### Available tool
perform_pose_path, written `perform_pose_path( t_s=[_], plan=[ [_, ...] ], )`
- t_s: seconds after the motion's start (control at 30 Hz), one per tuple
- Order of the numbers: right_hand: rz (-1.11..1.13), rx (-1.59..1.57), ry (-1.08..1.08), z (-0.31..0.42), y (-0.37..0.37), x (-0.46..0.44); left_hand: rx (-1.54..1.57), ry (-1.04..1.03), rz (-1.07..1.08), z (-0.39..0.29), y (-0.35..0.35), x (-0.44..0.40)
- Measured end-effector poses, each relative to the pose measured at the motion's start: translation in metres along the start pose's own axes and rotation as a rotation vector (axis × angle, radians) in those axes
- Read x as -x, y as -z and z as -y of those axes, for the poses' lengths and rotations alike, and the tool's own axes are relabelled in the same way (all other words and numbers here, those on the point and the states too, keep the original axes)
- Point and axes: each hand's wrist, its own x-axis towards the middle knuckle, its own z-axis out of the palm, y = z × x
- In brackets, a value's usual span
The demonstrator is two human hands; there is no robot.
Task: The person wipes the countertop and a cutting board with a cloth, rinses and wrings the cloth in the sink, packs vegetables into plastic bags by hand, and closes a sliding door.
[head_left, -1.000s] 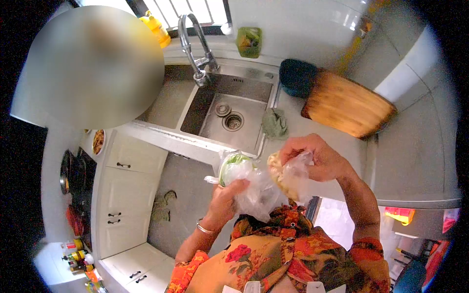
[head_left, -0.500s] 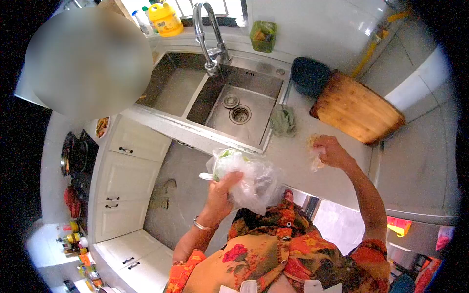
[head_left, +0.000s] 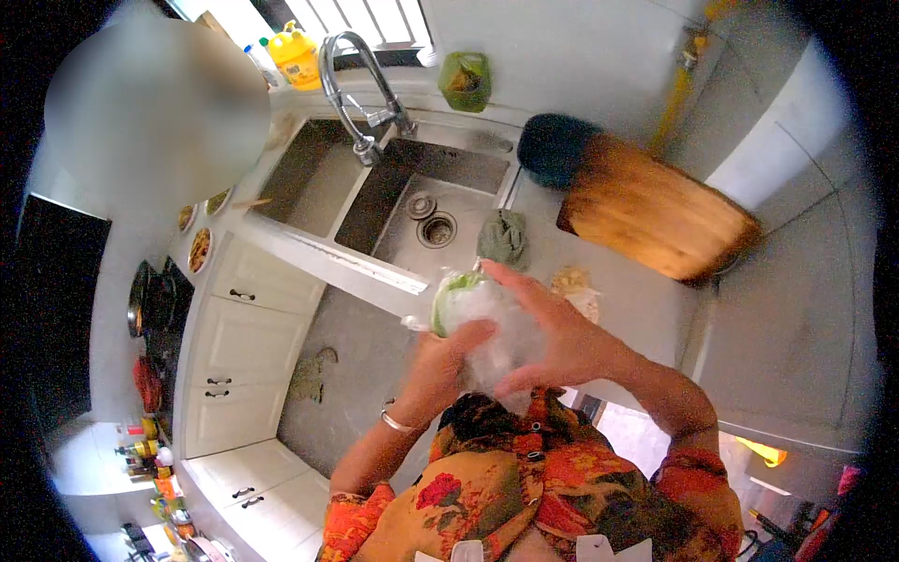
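Observation:
My left hand (head_left: 448,363), with a bracelet at the wrist, grips a clear plastic bag (head_left: 506,328) in front of my body. Something pale green (head_left: 457,292) shows through the bag's upper left part; its exact kind is hard to make out. My right hand (head_left: 576,342) is at the bag's right side, thumb and fingers spread apart around it. Whether its fingers touch the plastic is unclear. Just beyond that hand, a small yellowish crumpled piece with clear plastic (head_left: 579,288) lies on the counter (head_left: 646,323).
A double steel sink (head_left: 393,258) with a tall faucet (head_left: 361,94) lies ahead. Beside it are a grey-green cloth (head_left: 503,239), a dark basin (head_left: 554,150) and a leaning wooden cutting board (head_left: 660,211). Another person, blurred, stands at the left near dishes of food (head_left: 199,250).
My right hand has let go of the crumpled piece on the counter and moved left to the bag. The bag has shifted slightly right and up with my left hand. The view has turned slightly.

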Motion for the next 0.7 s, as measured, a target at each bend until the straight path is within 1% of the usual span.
perform_pose_path(
  t_s=[0.03, 0.07, 0.1, 0.13, 0.17, 0.2, 0.23, 0.3, 0.33, 0.37, 0.4, 0.43, 0.47, 0.57, 0.63, 0.7],
  plan=[
    [-0.002, 0.001, 0.000, -0.001, 0.002, 0.003, -0.080, -0.021, 0.018, 0.002, -0.009, -0.004],
    [-0.074, 0.059, 0.016, -0.003, 0.003, 0.005, -0.081, -0.021, 0.020, 0.006, -0.014, -0.008],
    [-0.147, 0.117, 0.031, -0.006, 0.005, 0.008, -0.329, -0.263, 0.149, 0.010, -0.018, -0.013],
    [-0.151, 0.120, 0.031, -0.014, 0.005, 0.013, -0.460, -0.381, 0.224, 0.013, -0.026, -0.018],
    [-0.252, 0.066, -0.066, -0.024, 0.005, 0.019, -0.578, -0.509, 0.287, 0.016, -0.034, -0.022],
    [-0.355, 0.010, -0.164, -0.030, 0.008, 0.026, -0.433, -0.349, 0.258, 0.016, -0.047, -0.027],
    [-0.365, 0.013, -0.166, -0.034, 0.012, 0.033, -0.289, -0.189, 0.229, 0.017, -0.059, -0.033],
    [-0.571, -0.296, -0.260, -0.038, 0.023, 0.046, -0.283, -0.206, 0.257, 0.021, -0.074, -0.043],
    [-0.578, -0.292, -0.258, -0.046, 0.029, 0.055, -0.274, -0.225, 0.273, 0.023, -0.079, -0.049],
    [-0.669, -0.364, -0.271, -0.058, 0.032, 0.065, -0.276, -0.227, 0.279, 0.025, -0.080, -0.057],
    [-0.757, -0.437, -0.283, -0.070, 0.037, 0.076, -0.305, -0.140, 0.203, 0.027, -0.078, -0.067],
    [-0.797, -0.422, -0.306, -0.079, 0.042, 0.086, -0.334, -0.052, 0.128, 0.028, -0.078, -0.074],
    [-0.803, -0.421, -0.303, -0.086, 0.045, 0.094, -0.338, -0.055, 0.133, 0.027, -0.079, -0.078],
    [-0.941, -0.452, -0.447, -0.104, 0.051, 0.118, -0.336, -0.064, 0.118, 0.025, -0.086, -0.093],
    [-0.927, -0.312, -0.485, -0.125, 0.048, 0.130, -0.592, -0.318, 0.166, 0.034, -0.083, -0.108],
    [-0.877, -0.095, -0.486, -0.148, 0.041, 0.143, -0.627, -0.367, 0.187, 0.043, -0.079, -0.125]
  ],
)
